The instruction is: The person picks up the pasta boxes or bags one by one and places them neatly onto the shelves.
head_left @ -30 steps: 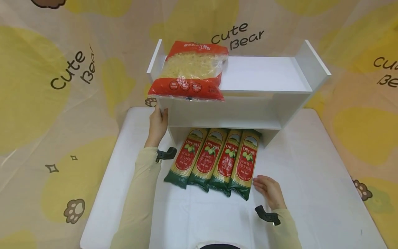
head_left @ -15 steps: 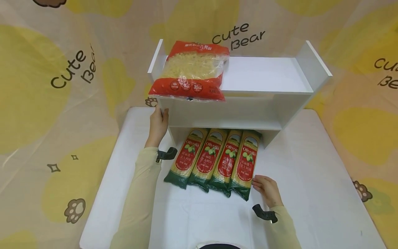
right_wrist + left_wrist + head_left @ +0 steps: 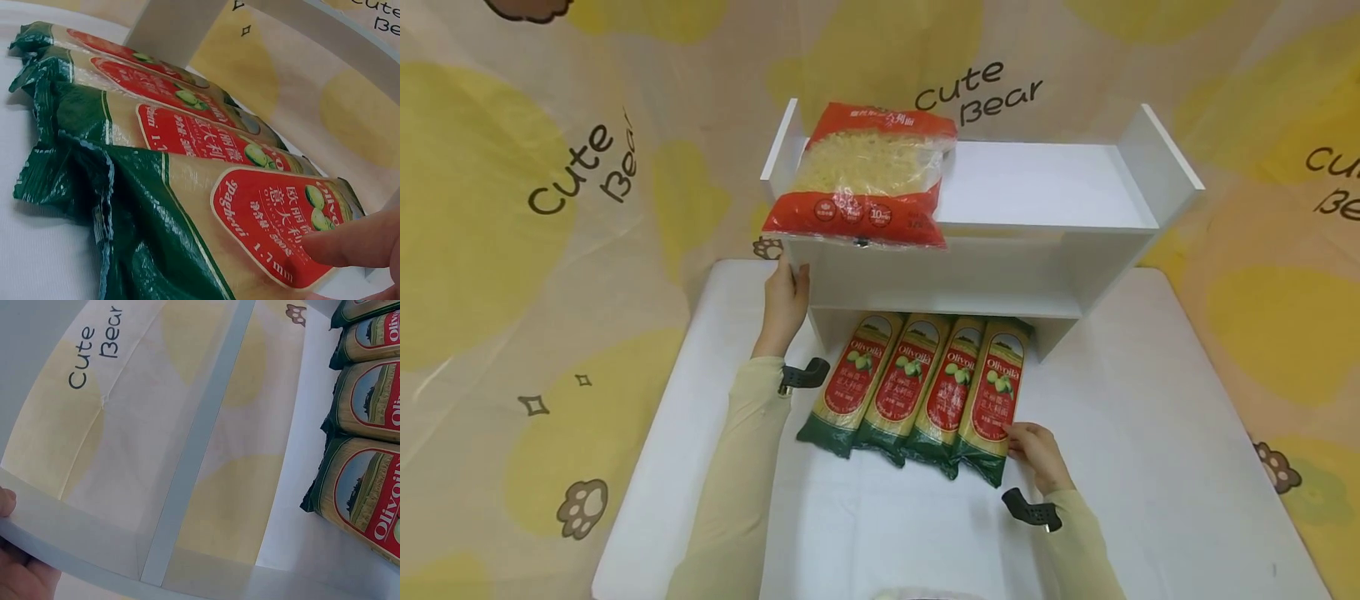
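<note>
My left hand (image 3: 786,302) grips the left side panel of a white shelf unit (image 3: 943,268); in the left wrist view, fingers (image 3: 22,572) and thumb lie on opposite sides of the panel's edge. My right hand (image 3: 1042,457) is at the right edge of the rightmost spaghetti pack (image 3: 997,392). In the right wrist view, one straight finger (image 3: 350,244) reaches over that pack's red label, and another digit shows low at its edge. Several matching spaghetti packs (image 3: 857,371) lie side by side on the table, their far ends under the lower shelf.
A red and clear bag of pasta (image 3: 865,171) lies on the left of the top shelf, its front end overhanging the shelf edge. The white table (image 3: 1157,467) extends on both sides of the unit. A patterned cloth backdrop (image 3: 1262,333) stands behind.
My right hand has moved slightly left, from beside the rightmost spaghetti pack to its edge, fingertips now overlapping it. My left hand keeps its hold on the shelf; the packs lie as before.
</note>
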Tool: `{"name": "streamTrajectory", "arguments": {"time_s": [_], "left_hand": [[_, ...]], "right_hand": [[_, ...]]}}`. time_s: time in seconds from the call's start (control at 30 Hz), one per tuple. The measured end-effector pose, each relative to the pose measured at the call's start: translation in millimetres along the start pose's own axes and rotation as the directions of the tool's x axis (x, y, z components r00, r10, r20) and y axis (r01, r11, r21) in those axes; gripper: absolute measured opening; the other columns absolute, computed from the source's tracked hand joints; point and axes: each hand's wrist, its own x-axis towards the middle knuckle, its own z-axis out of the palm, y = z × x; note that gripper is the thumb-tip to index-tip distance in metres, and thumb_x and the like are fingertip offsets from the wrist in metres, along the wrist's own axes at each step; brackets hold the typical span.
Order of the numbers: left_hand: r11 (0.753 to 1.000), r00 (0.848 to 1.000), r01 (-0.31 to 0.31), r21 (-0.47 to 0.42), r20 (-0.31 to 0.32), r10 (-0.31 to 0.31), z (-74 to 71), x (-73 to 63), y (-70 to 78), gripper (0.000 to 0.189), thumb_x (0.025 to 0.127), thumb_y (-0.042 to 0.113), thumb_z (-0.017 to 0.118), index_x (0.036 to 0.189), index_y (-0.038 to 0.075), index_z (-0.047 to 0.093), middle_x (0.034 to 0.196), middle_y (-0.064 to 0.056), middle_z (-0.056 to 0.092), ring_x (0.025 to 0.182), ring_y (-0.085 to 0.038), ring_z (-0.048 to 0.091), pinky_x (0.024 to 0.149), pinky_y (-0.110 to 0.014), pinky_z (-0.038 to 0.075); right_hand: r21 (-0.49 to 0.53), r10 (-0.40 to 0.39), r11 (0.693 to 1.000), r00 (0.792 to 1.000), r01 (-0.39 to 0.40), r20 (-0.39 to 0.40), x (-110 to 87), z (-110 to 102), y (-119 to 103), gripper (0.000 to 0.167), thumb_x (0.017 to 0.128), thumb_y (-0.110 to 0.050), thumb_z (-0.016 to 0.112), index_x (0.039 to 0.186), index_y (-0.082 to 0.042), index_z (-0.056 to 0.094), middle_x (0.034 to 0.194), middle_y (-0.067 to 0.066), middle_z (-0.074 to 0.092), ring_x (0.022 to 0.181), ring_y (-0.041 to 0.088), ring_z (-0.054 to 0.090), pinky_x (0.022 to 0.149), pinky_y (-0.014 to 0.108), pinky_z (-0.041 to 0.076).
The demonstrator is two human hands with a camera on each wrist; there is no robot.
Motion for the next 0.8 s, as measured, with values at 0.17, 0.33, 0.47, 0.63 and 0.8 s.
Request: {"name": "streamTrajectory", "arguments": {"time_s": [0.17, 0.33, 0.47, 0.63, 0.8], "left_hand": [[1.0, 1.0, -0.006, -0.006, 0.007, 0.006, 0.9, 0.4, -0.1, 0.04, 0.101, 0.009, 0.041, 0.139, 0.001, 0.035, 0.135, -0.026, 0.047, 0.121, -0.039, 0.048, 0.096, -0.051, 0.042], [1.0, 1.0, -0.009, -0.001, -0.017, 0.009, 0.0, 0.1, -1.0, 0.036, 0.1, 0.008, 0.042, 0.135, -0.002, 0.038, 0.13, -0.027, 0.05, 0.118, -0.04, 0.051, 0.095, -0.051, 0.042], [1.0, 1.0, -0.01, 0.003, -0.02, 0.01, -1.0, 0.2, -1.3, 0.036, 0.1, 0.007, 0.042, 0.134, -0.003, 0.039, 0.131, -0.028, 0.05, 0.118, -0.04, 0.05, 0.096, -0.052, 0.042], [1.0, 1.0, -0.007, 0.004, -0.021, 0.007, -1.0, 0.2, -2.1, 0.037, 0.1, 0.008, 0.042, 0.136, -0.001, 0.038, 0.133, -0.027, 0.049, 0.119, -0.04, 0.05, 0.096, -0.052, 0.042], [1.0, 0.999, -0.029, -0.001, -0.027, 0.029, -0.2, 0.3, -3.0, 0.037, 0.1, 0.007, 0.043, 0.135, -0.003, 0.038, 0.129, -0.029, 0.051, 0.115, -0.041, 0.052, 0.094, -0.053, 0.043]], "right_hand": [[-0.025, -0.008, 1.0, 1.0, 0.008, -0.013, -1.8, 4, -3, 0.043, 0.094, -0.023, 0.055, 0.115, 0.012, 0.045, 0.104, 0.016, 0.056, 0.083, 0.014, 0.055, 0.069, 0.021, 0.048], [0.048, -0.003, 0.999, 1.0, 0.003, 0.0, -1.9, 8, -8, 0.039, 0.093, -0.021, 0.058, 0.112, 0.011, 0.044, 0.099, 0.013, 0.056, 0.08, 0.013, 0.054, 0.067, 0.023, 0.048], [0.097, 0.02, 0.995, 1.0, -0.02, -0.005, -0.5, 10, -10, 0.037, 0.093, -0.018, 0.057, 0.113, 0.011, 0.045, 0.096, 0.01, 0.056, 0.078, 0.012, 0.053, 0.065, 0.021, 0.048], [0.223, 0.05, 0.974, 0.999, -0.047, -0.007, 5.1, 10, -8, 0.034, 0.093, -0.018, 0.058, 0.11, 0.01, 0.05, 0.077, 0.0, 0.06, 0.067, 0.008, 0.055, 0.06, 0.019, 0.048], [0.253, 0.037, 0.967, 0.999, -0.036, 0.002, 7.6, 12, -5, 0.04, 0.092, -0.025, 0.062, 0.107, 0.01, 0.054, 0.069, -0.003, 0.062, 0.062, 0.007, 0.057, 0.056, 0.021, 0.048]]}}
